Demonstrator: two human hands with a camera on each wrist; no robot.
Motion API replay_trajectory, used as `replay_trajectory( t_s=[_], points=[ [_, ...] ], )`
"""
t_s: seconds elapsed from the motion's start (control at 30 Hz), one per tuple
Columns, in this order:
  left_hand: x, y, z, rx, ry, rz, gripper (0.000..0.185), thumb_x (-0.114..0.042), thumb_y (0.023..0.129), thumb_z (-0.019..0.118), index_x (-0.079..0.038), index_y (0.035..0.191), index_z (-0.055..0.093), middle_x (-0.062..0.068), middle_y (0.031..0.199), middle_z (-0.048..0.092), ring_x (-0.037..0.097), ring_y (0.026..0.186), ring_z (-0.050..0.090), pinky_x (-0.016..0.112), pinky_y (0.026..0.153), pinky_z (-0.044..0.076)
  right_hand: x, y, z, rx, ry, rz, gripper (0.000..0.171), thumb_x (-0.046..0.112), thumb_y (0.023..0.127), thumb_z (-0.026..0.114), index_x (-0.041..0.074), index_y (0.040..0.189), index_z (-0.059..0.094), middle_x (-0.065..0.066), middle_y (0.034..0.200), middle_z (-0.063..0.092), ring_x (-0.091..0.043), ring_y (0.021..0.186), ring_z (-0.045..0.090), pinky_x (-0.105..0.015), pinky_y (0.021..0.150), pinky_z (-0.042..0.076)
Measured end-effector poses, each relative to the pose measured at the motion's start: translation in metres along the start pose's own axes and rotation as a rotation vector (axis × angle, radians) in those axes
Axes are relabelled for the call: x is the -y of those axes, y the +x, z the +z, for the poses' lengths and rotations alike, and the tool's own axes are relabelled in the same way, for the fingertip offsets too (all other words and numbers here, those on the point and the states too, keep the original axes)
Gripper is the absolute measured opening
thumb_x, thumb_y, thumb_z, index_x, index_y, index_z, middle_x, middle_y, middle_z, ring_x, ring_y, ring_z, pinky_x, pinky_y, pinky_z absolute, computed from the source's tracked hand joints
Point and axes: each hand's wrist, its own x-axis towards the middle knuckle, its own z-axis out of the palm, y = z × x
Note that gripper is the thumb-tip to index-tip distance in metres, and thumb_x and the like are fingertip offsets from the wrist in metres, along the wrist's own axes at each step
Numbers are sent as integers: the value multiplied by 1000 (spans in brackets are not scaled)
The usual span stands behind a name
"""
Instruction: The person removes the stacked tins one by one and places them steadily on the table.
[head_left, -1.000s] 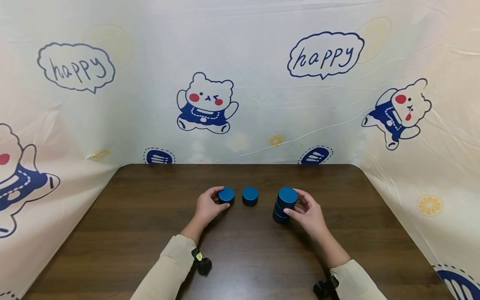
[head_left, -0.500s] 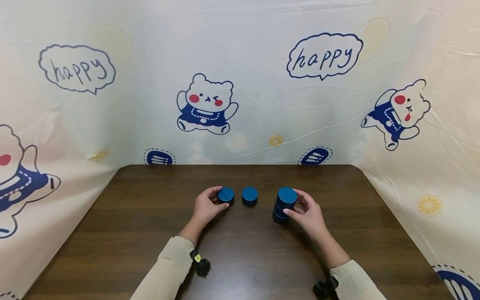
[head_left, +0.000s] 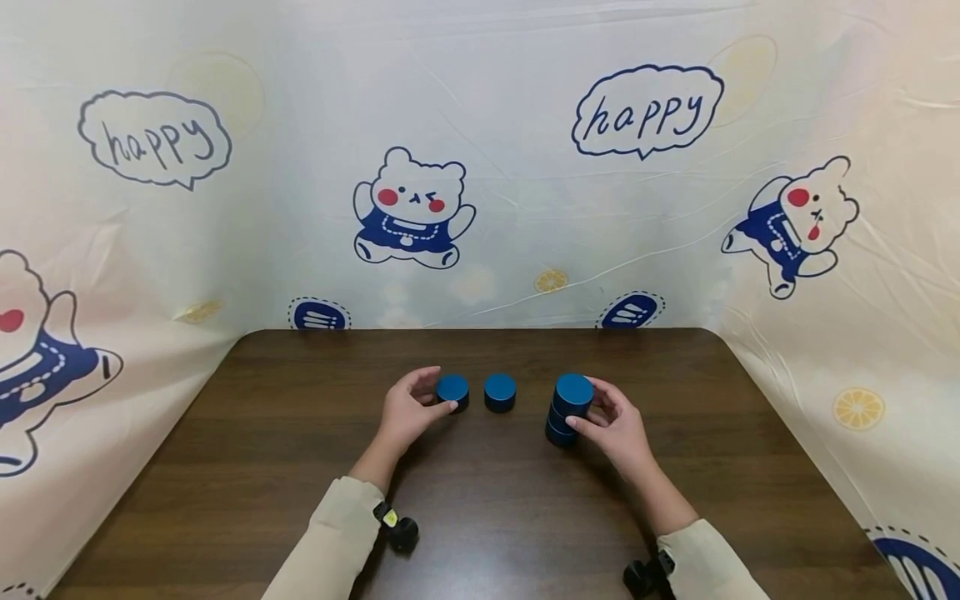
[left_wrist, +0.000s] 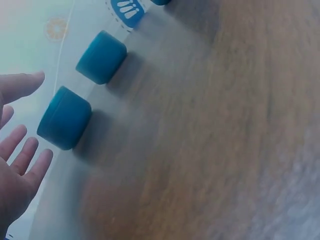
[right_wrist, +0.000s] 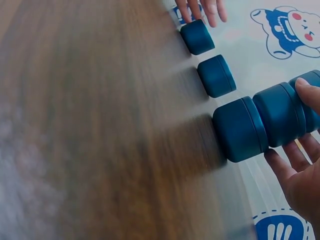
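a pale cloth printed with bears and "happy" bubbles (head_left: 648, 104) fills the upper half of the head view, and below it lies the dark wooden table (head_left: 487, 508), rounded at its far corners. my left hand (head_left: 408, 412) sits left of centre, fingers loosely spread around the left blue puck (head_left: 452, 389); my thumb tip looks to touch its near side, but the left wrist view shows my fingers straight and apart from that puck (left_wrist: 64, 117), so i am not gripping it. just right of it, in the middle of the frame, stands the second blue puck (head_left: 499, 391), apart from both hands. right of centre is the stack of blue pucks (head_left: 570, 408), leaning a little to the right at the top. my right hand (head_left: 615, 429) curls round the stack, thumb on the near side and fingers behind, and the right wrist view shows the thumb pressed on the upper pucks (right_wrist: 285, 115). cream sleeves (head_left: 330, 546) enter from the bottom edge
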Motion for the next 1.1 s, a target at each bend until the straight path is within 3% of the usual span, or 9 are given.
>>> replay_trajectory(
  t_s=[0.23,0.4,0.77,1.1],
  points=[
    [-9,-5,-3,-2,-20,70,56,-23,76,86,-16,126,64,9,129,56,27,116,55,44,93,52,0,0,1,-3,6,31,64,10,81,80,5,137,49,-17,134,54,-31,120,53,-40,98,47],
    [-17,-7,-1,5,-49,106,53,-23,77,85,-15,126,65,7,129,55,31,118,54,48,92,52,0,1,2,-3,28,49,65,2,82,78,3,139,47,-19,137,52,-33,122,51,-44,100,45],
    [-29,-11,3,2,-102,114,40,-23,85,77,-13,122,67,7,126,56,34,119,53,48,92,51,-3,-2,1,-23,27,13,64,10,80,81,5,136,51,-15,132,55,-30,118,54,-37,97,48],
    [-39,-16,6,34,-143,114,41,-23,86,77,-13,124,66,8,128,55,31,118,53,50,95,49,-5,-3,0,-11,22,72,64,7,81,79,1,136,47,-21,129,53,-34,118,54,-33,96,49]
  ],
)
